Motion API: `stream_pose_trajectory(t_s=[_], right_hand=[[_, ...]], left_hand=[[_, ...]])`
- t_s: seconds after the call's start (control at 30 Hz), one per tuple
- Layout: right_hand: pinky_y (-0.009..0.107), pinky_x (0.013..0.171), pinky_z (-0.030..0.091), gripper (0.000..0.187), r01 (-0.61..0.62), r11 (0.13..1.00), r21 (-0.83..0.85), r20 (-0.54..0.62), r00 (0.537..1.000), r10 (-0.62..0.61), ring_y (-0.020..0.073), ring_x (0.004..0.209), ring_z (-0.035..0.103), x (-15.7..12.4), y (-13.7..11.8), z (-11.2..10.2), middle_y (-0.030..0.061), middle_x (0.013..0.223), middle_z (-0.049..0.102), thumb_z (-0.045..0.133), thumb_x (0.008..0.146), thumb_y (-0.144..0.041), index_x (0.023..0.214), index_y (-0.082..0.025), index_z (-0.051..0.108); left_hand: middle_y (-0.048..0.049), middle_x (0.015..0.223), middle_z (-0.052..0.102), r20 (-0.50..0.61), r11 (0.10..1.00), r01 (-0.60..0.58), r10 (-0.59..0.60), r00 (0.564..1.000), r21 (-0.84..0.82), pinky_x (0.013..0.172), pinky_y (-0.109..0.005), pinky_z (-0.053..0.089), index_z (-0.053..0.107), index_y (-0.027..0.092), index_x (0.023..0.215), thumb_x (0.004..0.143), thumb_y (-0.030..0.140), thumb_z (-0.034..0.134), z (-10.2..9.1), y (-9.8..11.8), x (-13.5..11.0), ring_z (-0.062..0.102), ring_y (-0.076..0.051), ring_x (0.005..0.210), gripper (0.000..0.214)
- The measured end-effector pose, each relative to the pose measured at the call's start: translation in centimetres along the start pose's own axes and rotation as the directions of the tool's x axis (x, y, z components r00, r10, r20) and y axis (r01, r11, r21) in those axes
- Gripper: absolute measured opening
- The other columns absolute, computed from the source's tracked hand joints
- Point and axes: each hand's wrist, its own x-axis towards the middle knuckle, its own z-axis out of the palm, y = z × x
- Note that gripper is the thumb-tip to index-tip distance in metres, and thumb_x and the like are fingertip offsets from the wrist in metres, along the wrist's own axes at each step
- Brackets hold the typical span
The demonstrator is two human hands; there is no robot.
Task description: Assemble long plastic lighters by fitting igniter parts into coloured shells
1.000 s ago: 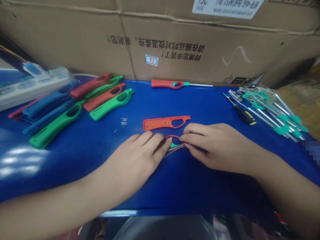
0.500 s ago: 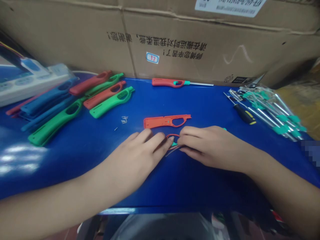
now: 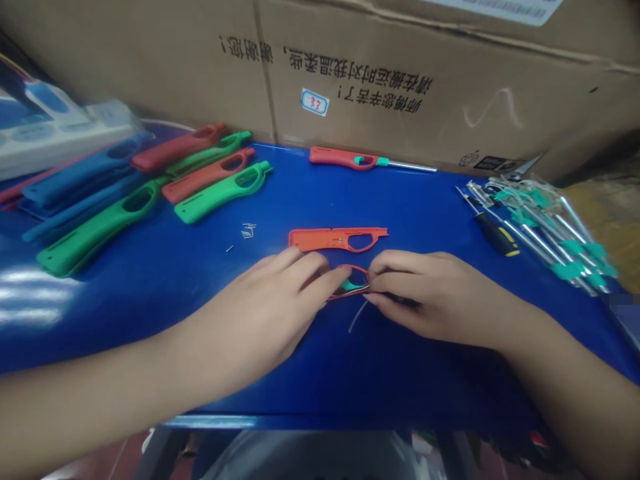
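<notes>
Both hands are closed on a red lighter casing half point(image 3: 354, 269) low over the blue table. My left hand point(image 3: 293, 300) grips its handle end and covers most of it. At the guard end, my right hand point(image 3: 425, 290) pinches the casing with bent fingers. A green trigger point(image 3: 347, 285) shows inside the loop between the hands. From near my right fingertips a thin pale wire or tube point(image 3: 357, 316) sticks out toward me. Just beyond my hands lies an orange-red casing half point(image 3: 320, 239), its hollow side up.
A finished-looking red lighter point(image 3: 345, 157) lies by the cardboard box point(image 3: 200, 80). Green point(image 3: 215, 193), red and blue casings are piled left, near a white power strip point(image 3: 45, 137). Small screws point(image 3: 248, 231) lie mid-left. Right are a screwdriver point(image 3: 495, 233) and several metal lighter tubes point(image 3: 560, 233).
The view has shifted slightly. The thin wire or tube now stands out farther below my right fingers, and more of the green trigger's loop shows between my hands.
</notes>
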Motion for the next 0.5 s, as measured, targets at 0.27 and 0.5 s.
stream_pose_trajectory(t_s=[0.27, 0.5], right_hand=[[0.03, 0.059, 0.038, 0.022, 0.058, 0.986, -0.155, -0.038, 0.997, -0.065, 0.0125, 0.07, 0.065, -0.43, -0.76, -0.14, 0.0005, 0.093, 0.074, 0.053, 0.103, -0.025, 0.11, -0.022, 0.073], [0.03, 0.067, 0.046, 0.024, 0.113, 0.977, -0.179, -0.031, 0.992, -0.12, 0.0152, 0.076, 0.072, -0.58, -0.77, -0.1, 0.0027, 0.095, 0.079, 0.051, 0.104, -0.023, 0.112, -0.019, 0.073]], left_hand=[[-0.0121, 0.123, 0.061, -0.012, 0.997, 0.034, -0.034, 0.999, -0.064, 0.084, -0.042, 0.058, 0.048, 0.022, 0.15, 0.104, 0.022, 0.043, -0.14, 0.14, 0.0, 0.061, -0.027, 0.104, 0.046], [-0.0125, 0.113, 0.063, 0.01, 0.993, 0.076, -0.075, 0.997, -0.088, 0.078, -0.038, 0.059, 0.048, 0.023, 0.152, 0.106, 0.027, 0.04, 0.1, 0.25, -0.05, 0.065, -0.024, 0.092, 0.047]])
